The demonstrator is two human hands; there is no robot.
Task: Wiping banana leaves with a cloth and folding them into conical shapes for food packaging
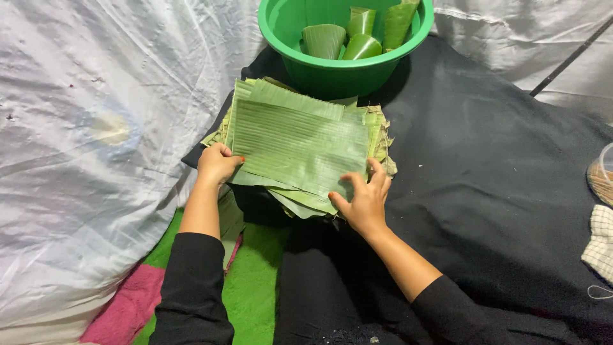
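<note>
A stack of cut green banana leaf sheets [297, 137] lies on a black cloth [498, 172] in front of me. My left hand [217, 163] grips the stack's near left corner with the fingers curled over the edge. My right hand [365, 199] presses on the near right part of the top sheet, thumb and fingers spread over its edge. Behind the stack stands a green plastic basin [287, 32] holding several leaf pieces rolled into cones [362, 46].
White plastic sheeting [83, 140] covers the left side and the far right. A green and pink cloth [255, 287] lies near my left sleeve. At the right edge are a clear container [601, 176] and a checked white cloth [600, 246].
</note>
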